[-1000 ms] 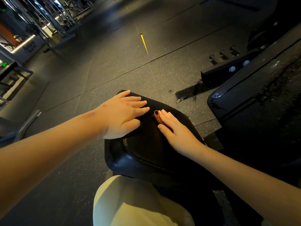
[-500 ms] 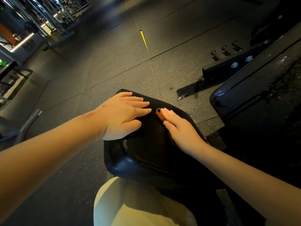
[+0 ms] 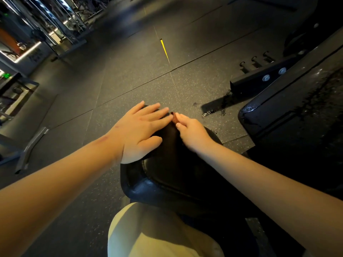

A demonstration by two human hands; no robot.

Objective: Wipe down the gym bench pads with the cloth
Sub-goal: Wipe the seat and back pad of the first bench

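Glossy black pad (image 3: 167, 180), dark cloth (image 3: 169, 133) on top.
Left hand (image 3: 141, 132) pressed flat; right hand (image 3: 193, 133) seemingly pinches the cloth's far edge.

Dim gym with warm light on the arms, bright glare upper left, blurred far floor, bowed wide-angle edges.

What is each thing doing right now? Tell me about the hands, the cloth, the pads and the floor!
left hand, flat, fingers straight, pressing on the cloth.
right hand, fingers curled, pinching the cloth's reddish tab.
cloth, dark, lying on the seat pad.
seat pad, partly covered by the cloth.
back pad, wet, with droplets.
floor, wet patch near the back pad.
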